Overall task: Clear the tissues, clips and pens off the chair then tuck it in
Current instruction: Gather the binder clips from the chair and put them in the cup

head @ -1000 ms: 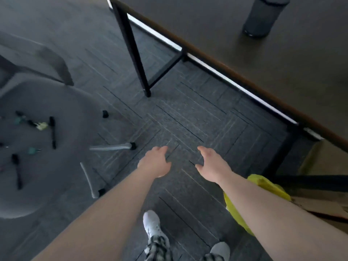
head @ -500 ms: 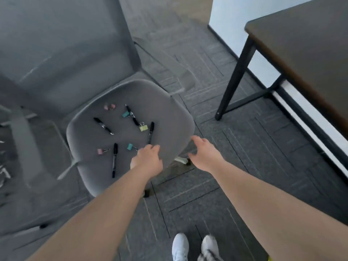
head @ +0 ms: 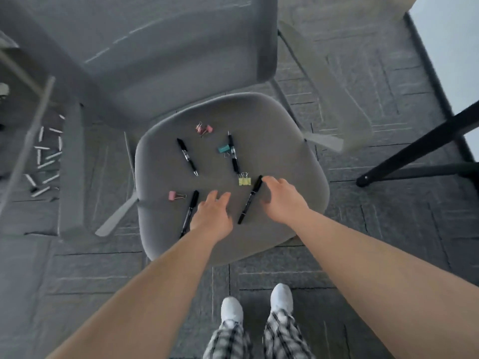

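A grey office chair (head: 285, 141) faces me, its seat strewn with several black pens and binder clips. Two pens lie near the front: one (head: 250, 199) between my hands, one (head: 190, 212) left of my left hand. Two more pens (head: 187, 156) (head: 232, 154) lie farther back. A yellow clip (head: 244, 180), a teal clip (head: 224, 149), a pink clip (head: 174, 195) and a pink pair (head: 204, 129) are scattered among them. My left hand (head: 211, 218) hovers over the front of the seat, fingers apart, holding nothing. My right hand (head: 282, 198) is open beside the pen's top end. No tissues show.
A black table leg (head: 414, 149) slants down to the carpet at the right. The chair's armrests (head: 324, 141) and base legs (head: 116, 218) stick out on both sides. Small white pieces (head: 44, 164) litter the floor at the left. My feet (head: 256, 304) stand just before the seat.
My view has swung from the table's underside round to the chair. Both hands have come in over the front of the seat among the pens.
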Action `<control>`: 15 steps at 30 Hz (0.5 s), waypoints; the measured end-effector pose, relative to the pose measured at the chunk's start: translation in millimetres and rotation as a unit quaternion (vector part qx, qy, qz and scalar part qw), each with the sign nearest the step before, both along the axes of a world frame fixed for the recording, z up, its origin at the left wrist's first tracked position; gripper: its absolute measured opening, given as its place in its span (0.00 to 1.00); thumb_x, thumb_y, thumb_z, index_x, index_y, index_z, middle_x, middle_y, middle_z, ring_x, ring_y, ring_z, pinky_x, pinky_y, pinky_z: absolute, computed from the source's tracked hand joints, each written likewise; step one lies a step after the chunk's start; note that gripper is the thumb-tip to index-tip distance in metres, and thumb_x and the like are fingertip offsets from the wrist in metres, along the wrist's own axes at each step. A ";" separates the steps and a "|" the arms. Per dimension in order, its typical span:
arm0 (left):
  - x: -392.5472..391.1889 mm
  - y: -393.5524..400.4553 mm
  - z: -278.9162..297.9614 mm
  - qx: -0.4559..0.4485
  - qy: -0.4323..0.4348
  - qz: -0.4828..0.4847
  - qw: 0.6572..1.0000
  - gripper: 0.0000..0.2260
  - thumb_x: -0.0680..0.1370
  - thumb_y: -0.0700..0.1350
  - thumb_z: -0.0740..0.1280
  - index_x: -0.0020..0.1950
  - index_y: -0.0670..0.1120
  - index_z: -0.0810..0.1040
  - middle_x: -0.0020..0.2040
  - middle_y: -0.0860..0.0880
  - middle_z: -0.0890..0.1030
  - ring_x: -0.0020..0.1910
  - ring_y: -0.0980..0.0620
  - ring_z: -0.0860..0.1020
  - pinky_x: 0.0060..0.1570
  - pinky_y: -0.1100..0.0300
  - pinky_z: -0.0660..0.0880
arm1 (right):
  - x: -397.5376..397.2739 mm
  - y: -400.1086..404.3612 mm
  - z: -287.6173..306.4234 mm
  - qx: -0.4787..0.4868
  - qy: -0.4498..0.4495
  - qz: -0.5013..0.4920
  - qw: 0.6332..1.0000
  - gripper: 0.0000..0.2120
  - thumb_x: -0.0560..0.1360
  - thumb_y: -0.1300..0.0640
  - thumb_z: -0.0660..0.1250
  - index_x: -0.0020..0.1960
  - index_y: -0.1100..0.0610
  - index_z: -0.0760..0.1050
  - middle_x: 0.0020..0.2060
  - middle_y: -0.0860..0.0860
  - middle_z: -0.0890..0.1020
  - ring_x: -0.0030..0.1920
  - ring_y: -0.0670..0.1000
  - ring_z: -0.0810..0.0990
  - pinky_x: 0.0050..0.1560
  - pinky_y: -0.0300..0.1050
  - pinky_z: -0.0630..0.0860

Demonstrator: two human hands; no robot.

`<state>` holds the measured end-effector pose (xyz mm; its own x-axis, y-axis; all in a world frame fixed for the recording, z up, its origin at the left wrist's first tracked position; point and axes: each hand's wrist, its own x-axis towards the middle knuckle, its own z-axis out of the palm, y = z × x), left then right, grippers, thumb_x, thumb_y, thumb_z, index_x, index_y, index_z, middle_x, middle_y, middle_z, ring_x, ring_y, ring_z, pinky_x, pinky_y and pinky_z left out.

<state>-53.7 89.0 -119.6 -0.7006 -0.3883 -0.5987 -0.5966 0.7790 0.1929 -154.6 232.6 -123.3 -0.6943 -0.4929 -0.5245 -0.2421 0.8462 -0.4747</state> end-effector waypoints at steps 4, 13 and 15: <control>-9.5 -11.5 -20.7 -0.012 -0.028 -0.005 1.000 0.25 0.79 0.44 0.59 0.75 0.55 0.57 0.77 0.48 0.55 0.69 0.40 0.67 0.59 0.46 0.72 | -15.5 -30.3 -16.7 0.033 0.047 0.066 0.996 0.23 0.77 0.54 0.61 0.70 0.49 0.63 0.62 0.55 0.72 0.63 0.60 0.71 0.59 0.57 0.67; -17.6 -31.4 -47.7 -0.018 -0.042 -0.099 0.994 0.26 0.75 0.39 0.65 0.71 0.51 0.63 0.65 0.45 0.63 0.58 0.41 0.70 0.48 0.49 0.74 | -35.8 -72.3 -50.5 0.090 0.109 0.185 0.973 0.19 0.74 0.61 0.65 0.63 0.50 0.70 0.58 0.53 0.73 0.60 0.58 0.72 0.58 0.56 0.66; -20.9 -36.8 -50.1 -0.020 -0.034 -0.132 0.990 0.23 0.75 0.39 0.65 0.69 0.50 0.65 0.63 0.45 0.65 0.58 0.41 0.70 0.46 0.50 0.74 | -37.4 -76.7 -53.7 0.096 0.123 0.200 0.967 0.18 0.73 0.63 0.66 0.61 0.52 0.72 0.56 0.53 0.74 0.58 0.57 0.72 0.56 0.55 0.66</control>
<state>-74.6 52.2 -169.8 -0.7393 -0.2209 -0.6362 -0.3819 0.9156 0.1258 -192.1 155.9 -177.0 -0.5834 -0.6572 -0.4773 -0.6536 0.7287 -0.2043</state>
